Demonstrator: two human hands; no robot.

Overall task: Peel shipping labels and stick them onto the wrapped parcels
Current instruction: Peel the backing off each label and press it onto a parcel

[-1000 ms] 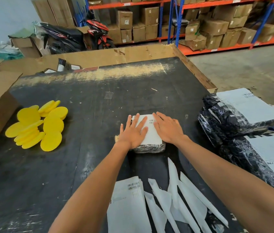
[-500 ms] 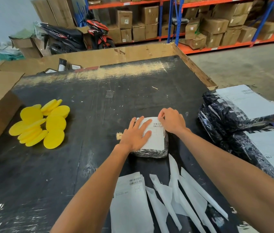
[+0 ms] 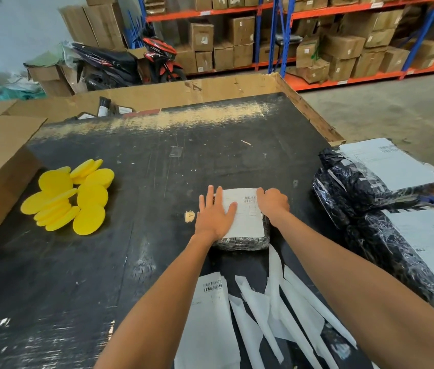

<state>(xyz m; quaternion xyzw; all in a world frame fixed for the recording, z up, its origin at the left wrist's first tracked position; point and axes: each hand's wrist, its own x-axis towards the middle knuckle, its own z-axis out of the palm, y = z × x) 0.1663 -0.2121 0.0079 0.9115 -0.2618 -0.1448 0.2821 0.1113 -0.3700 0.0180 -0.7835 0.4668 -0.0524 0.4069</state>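
A small parcel wrapped in black film (image 3: 242, 242) lies mid-table with a white shipping label (image 3: 248, 217) on its top. My left hand (image 3: 214, 211) lies flat, fingers spread, on the label's left half. My right hand (image 3: 273, 202) curls over the parcel's far right edge, fingers bent down on the label. A stack of unpeeled labels (image 3: 208, 315) lies near the table's front edge, with several peeled white backing strips (image 3: 285, 302) beside it.
Larger labelled black parcels (image 3: 378, 179) are piled at the right edge of the black table (image 3: 157, 169). Yellow round pads (image 3: 77, 198) lie at left beside an open cardboard box (image 3: 0, 166). Shelves of boxes and a motorbike stand behind.
My right hand slid from the label's top to the parcel's right far edge and curled its fingers. My left hand stayed flat on the label's left side.
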